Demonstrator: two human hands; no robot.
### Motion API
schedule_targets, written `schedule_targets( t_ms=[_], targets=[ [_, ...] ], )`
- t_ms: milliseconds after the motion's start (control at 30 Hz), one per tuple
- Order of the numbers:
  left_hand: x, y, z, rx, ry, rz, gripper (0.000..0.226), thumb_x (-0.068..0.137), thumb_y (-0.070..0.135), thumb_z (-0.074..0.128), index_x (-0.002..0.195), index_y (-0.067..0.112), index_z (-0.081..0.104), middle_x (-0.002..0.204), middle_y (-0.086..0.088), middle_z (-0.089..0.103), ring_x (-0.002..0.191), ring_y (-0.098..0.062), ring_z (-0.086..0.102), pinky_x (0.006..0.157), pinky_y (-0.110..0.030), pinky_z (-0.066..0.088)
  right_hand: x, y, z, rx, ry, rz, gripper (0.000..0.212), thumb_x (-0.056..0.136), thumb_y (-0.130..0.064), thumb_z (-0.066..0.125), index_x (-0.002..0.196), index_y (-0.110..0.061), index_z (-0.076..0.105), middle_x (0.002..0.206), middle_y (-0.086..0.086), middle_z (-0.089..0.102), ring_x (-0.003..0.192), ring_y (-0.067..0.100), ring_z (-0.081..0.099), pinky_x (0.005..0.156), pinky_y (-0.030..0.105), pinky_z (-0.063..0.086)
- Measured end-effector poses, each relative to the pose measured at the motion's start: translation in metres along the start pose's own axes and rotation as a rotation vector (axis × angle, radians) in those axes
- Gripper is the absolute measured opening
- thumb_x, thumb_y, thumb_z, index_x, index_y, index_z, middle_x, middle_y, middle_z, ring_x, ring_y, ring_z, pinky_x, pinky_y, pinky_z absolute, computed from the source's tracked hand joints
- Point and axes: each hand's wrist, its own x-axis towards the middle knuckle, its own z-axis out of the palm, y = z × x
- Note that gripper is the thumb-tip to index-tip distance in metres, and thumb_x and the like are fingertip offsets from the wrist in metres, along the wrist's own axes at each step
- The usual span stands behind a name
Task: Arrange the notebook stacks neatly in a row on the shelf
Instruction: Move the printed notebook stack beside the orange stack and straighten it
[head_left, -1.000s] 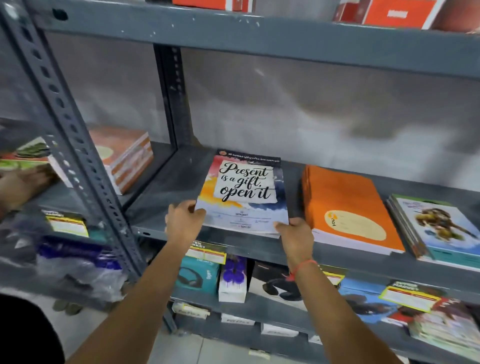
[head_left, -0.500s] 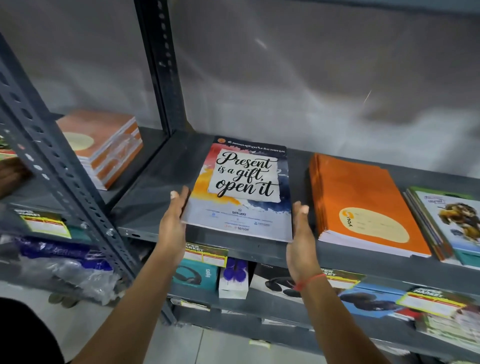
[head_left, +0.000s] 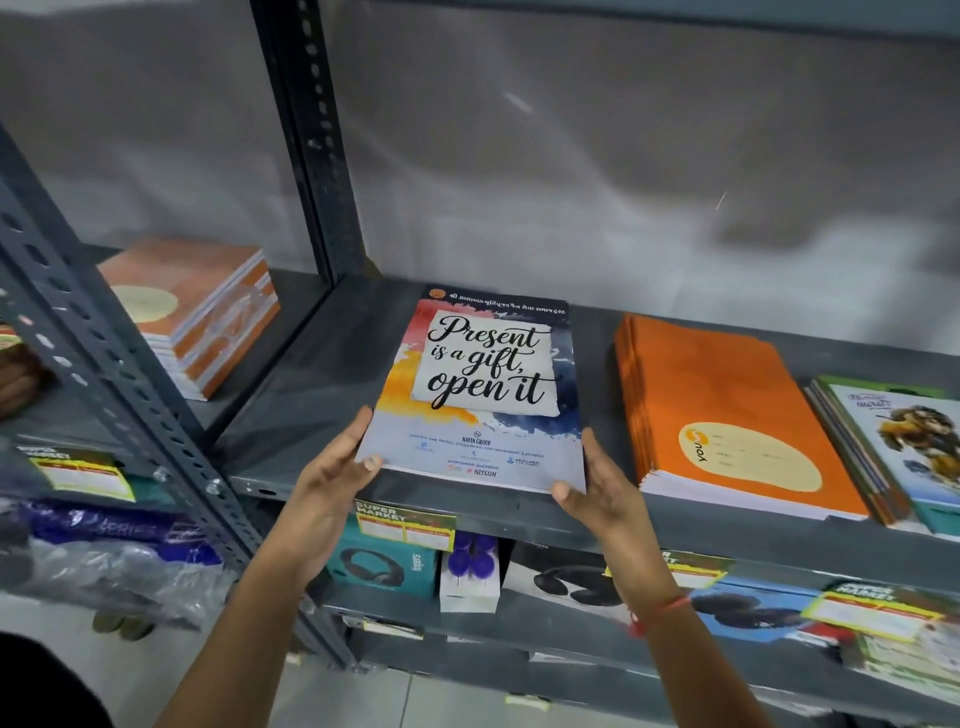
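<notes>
One glossy notebook stack (head_left: 478, 384), left hand (head_left: 332, 473), right hand (head_left: 597, 488) flanking, metal shelf (head_left: 311, 395)

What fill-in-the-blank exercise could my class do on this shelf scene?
The notebook stack between the left hand and right hand reads "Present is a ____, open it".
The neighbouring stack to its right has an ____ cover.
The thread on the right wrist is ____.
Missing words: gift; orange; red.

Left of the quote notebook stack (head_left: 483, 395), bare shelf (head_left: 322, 374) is left open up to the metal post (head_left: 311, 145). Right of it, a thin gap is seen before the orange stack (head_left: 727, 415). Behind it, the way is blocked by the wall (head_left: 623, 182).
</notes>
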Motion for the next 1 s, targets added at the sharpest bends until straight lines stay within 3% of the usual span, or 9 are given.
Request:
schedule_targets(
  t_ms=[133,267,400,533,600,700,833,933,1000],
  targets=[
    [0.000,0.000,0.004,0.008,0.048,-0.005,0.094,0.044,0.055,0.081,0.128,0.036,0.045,0.108,0.028,0.067,0.107,0.014,0.055,0.093,-0.015,0.038,0.003,-0.001,0.007,-0.025,0.041,-0.001,0.078,0.080,-0.006,0.066,0.145,-0.020,0.027,0.112,-0.029,0.053,0.107,-0.009,0.051,0.104,0.024,0.038],
    [0.000,-0.003,0.011,0.050,0.126,-0.009,0.059,0.085,0.013,0.055,0.140,0.022,0.035,0.092,0.035,0.068,0.093,0.021,0.057,0.099,-0.016,0.034,0.003,-0.002,0.009,-0.041,0.082,0.003,0.074,0.081,-0.008,0.066,0.145,-0.019,0.029,0.112,-0.027,0.054,0.107,-0.006,0.054,0.106,0.027,0.040],
    [-0.002,0.001,0.012,0.012,0.140,-0.035,0.057,0.088,0.005,0.049,0.141,0.019,0.034,0.115,0.023,0.060,0.100,0.016,0.052,0.110,-0.024,0.029,-0.001,-0.007,0.006,-0.027,0.058,-0.001,0.072,0.082,-0.004,0.063,0.144,-0.020,0.030,0.120,-0.019,0.056,0.112,0.003,0.054,0.102,0.024,0.039],
    [-0.003,0.002,0.010,-0.027,0.132,0.021,0.087,0.059,0.041,0.079,0.134,0.013,0.045,0.128,0.014,0.056,0.101,0.014,0.058,0.087,-0.005,0.045,-0.001,-0.004,0.005,-0.002,0.066,0.001,0.067,0.085,0.001,0.058,0.144,-0.015,0.031,0.129,-0.009,0.051,0.119,0.006,0.048,0.088,0.004,0.042],
    [-0.004,0.003,0.012,-0.044,0.156,0.043,0.114,0.032,0.055,0.084,0.131,0.013,0.048,0.109,0.025,0.066,0.096,0.018,0.059,0.074,0.001,0.045,0.002,-0.005,0.006,0.010,0.078,-0.004,0.066,0.085,0.002,0.058,0.143,-0.014,0.032,0.132,-0.007,0.051,0.119,0.005,0.049,0.092,0.008,0.042],
    [-0.003,0.003,0.008,-0.063,0.141,0.042,0.115,0.029,0.056,0.085,0.130,0.014,0.049,0.100,0.029,0.069,0.099,0.016,0.059,0.076,0.000,0.046,0.003,-0.003,0.004,0.014,0.077,-0.006,0.066,0.084,0.003,0.059,0.143,-0.015,0.034,0.128,-0.009,0.054,0.110,0.000,0.055,0.098,0.015,0.042],
    [-0.003,0.006,0.007,-0.017,0.093,0.017,0.099,0.043,0.050,0.083,0.131,0.022,0.046,0.107,0.026,0.068,0.106,0.014,0.056,0.088,-0.005,0.044,0.003,0.001,0.001,0.037,0.058,0.008,0.064,0.084,0.008,0.056,0.141,-0.012,0.036,0.129,-0.006,0.054,0.106,-0.005,0.056,0.081,0.000,0.045],
    [0.001,0.000,0.010,-0.029,0.145,0.035,0.058,0.080,0.013,0.061,0.135,0.011,0.043,0.128,0.007,0.057,0.107,0.008,0.052,0.107,-0.021,0.033,0.005,0.003,0.001,0.045,0.065,0.002,0.063,0.085,0.007,0.055,0.141,-0.012,0.036,0.135,-0.003,0.051,0.114,0.003,0.053,0.081,-0.001,0.042],
    [0.002,-0.002,0.011,-0.010,0.178,0.034,0.051,0.086,0.001,0.051,0.136,0.007,0.042,0.134,0.002,0.050,0.107,0.008,0.050,0.100,-0.017,0.036,0.006,0.003,0.002,0.036,0.059,-0.001,0.062,0.085,0.006,0.055,0.142,-0.013,0.035,0.134,-0.004,0.051,0.107,-0.007,0.052,0.081,-0.001,0.042]
  ],
)
